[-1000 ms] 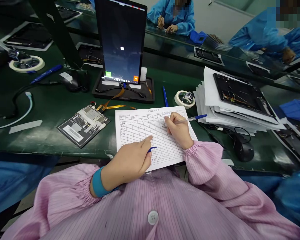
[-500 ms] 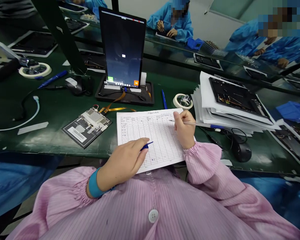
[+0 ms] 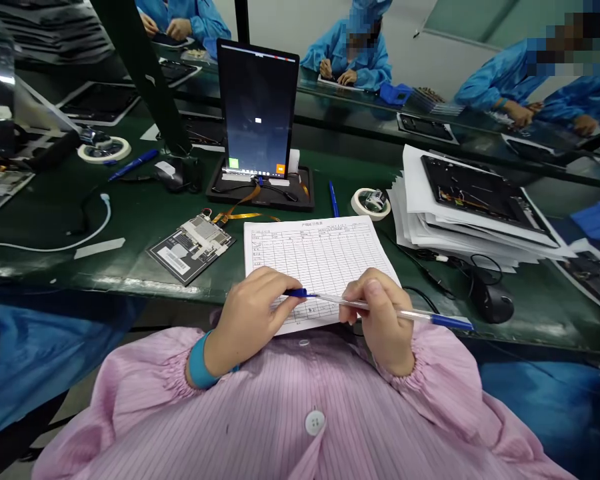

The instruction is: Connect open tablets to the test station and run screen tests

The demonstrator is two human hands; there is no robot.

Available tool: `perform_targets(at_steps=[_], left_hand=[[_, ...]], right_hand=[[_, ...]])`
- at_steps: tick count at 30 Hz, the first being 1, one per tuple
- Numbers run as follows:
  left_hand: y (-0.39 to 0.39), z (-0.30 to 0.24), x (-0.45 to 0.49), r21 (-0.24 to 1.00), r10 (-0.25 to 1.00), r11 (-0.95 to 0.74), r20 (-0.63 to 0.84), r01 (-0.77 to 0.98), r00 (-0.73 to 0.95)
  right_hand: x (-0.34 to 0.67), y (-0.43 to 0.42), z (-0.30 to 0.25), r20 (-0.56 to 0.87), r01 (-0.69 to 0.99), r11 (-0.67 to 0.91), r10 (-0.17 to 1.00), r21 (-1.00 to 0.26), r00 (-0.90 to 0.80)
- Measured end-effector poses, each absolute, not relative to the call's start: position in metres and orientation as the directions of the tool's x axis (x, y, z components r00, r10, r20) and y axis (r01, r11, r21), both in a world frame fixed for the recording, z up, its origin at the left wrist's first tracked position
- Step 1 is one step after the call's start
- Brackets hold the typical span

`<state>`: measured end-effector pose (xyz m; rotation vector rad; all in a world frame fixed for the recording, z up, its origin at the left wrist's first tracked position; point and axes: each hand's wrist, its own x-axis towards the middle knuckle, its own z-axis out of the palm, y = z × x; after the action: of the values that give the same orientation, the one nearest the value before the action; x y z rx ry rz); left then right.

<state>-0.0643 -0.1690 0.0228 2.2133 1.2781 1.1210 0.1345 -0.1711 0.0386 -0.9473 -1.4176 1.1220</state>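
In my left hand (image 3: 255, 317), a blue pen cap (image 3: 296, 293) is pinched between thumb and fingers. A clear ballpoint pen with a blue end (image 3: 420, 317) lies in the grip of my right hand (image 3: 380, 317). Its tip points left and meets the mouth of the cap, or comes very close to it; how far in it sits I cannot tell. Beneath both hands is a stack of printed form sheets (image 3: 320, 250) with a ruled grid, at the table's front edge. My left hand covers its lower left corner.
Left of the sheets lies an opened circuit board with battery (image 3: 193, 247), its ribbon cable running to an upright lit screen (image 3: 257, 113). Tape roll (image 3: 371, 203), another blue pen (image 3: 334, 199), a paper stack (image 3: 415, 220) and a mouse (image 3: 491, 298) are to the right. Co-workers sit across.
My right hand has come down and toward me from the upper right of the form, bringing the pen's tip to the cap. My left hand stays near the sheet's lower left with the cap.
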Motion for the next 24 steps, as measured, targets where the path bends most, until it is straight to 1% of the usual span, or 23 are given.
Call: perform_targets(at_steps=[3,5,8,10,12,13,14,15,16,17,18,19,20,22,24], left_hand=[[-0.177,0.026,-0.063,0.580,0.781,-0.625,0.481,0.523,0.398],[-0.183,0.028,-0.061,0.588,0.742,-0.665,0.443,0.461,0.504],[-0.190,0.030,-0.057,0.694,0.726,-0.630,0.365,0.349,0.584],[-0.193,0.030,-0.056,0.764,0.729,-0.574,0.313,0.294,0.609],[-0.195,0.031,-0.059,0.812,0.753,-0.502,0.242,0.297,0.612],[-0.197,0.032,-0.062,0.832,0.793,-0.452,0.211,0.321,0.572],[-0.198,0.033,-0.067,0.855,0.849,-0.387,0.185,0.344,0.495],[-0.200,0.034,-0.073,0.886,0.908,-0.307,0.164,0.347,0.384],[-0.201,0.035,-0.081,0.924,0.957,-0.217,0.139,0.316,0.253],[-0.203,0.036,-0.089,0.962,0.987,-0.125,0.097,0.244,0.125],[-0.204,0.036,-0.096,0.990,0.999,-0.031,0.027,0.136,0.027],[-0.206,0.036,-0.103,0.998,0.997,0.066,-0.065,0.008,-0.032],[-0.207,0.036,-0.109,0.979,0.984,0.163,-0.170,-0.122,-0.050],[-0.209,0.034,-0.115,0.883,0.936,0.334,-0.352,-0.329,0.005],[-0.210,0.032,-0.116,0.790,0.894,0.428,-0.440,-0.438,0.080]], right_hand=[[0.131,-0.176,0.029,0.241,0.005,0.247,0.949,-0.969,-0.204],[0.128,-0.183,0.022,0.276,0.015,0.291,0.922,-0.957,-0.272],[0.125,-0.193,0.015,0.362,-0.017,0.381,0.865,-0.925,-0.348],[0.126,-0.197,0.013,0.375,-0.017,0.406,0.826,-0.914,-0.422],[0.129,-0.197,0.013,0.380,-0.006,0.431,0.789,-0.902,-0.483],[0.133,-0.196,0.014,0.395,-0.006,0.440,0.800,-0.898,-0.451],[0.138,-0.192,0.014,0.409,-0.001,0.439,0.838,-0.899,-0.361],[0.143,-0.187,0.015,0.414,0.005,0.425,0.885,-0.905,-0.214],[0.151,-0.180,0.015,0.395,0.007,0.395,0.918,-0.919,-0.037],[0.159,-0.171,0.015,0.349,0.001,0.352,0.929,-0.936,0.127],[0.167,-0.161,0.013,0.292,-0.017,0.304,0.926,-0.952,0.241],[0.176,-0.151,0.011,0.239,-0.038,0.262,0.924,-0.964,0.299],[0.184,-0.142,0.008,0.194,-0.059,0.223,0.930,-0.973,0.312],[0.197,-0.128,0.001,0.131,-0.082,0.159,0.952,-0.984,0.278],[0.203,-0.122,-0.006,0.099,-0.069,0.118,0.968,-0.991,0.232]])
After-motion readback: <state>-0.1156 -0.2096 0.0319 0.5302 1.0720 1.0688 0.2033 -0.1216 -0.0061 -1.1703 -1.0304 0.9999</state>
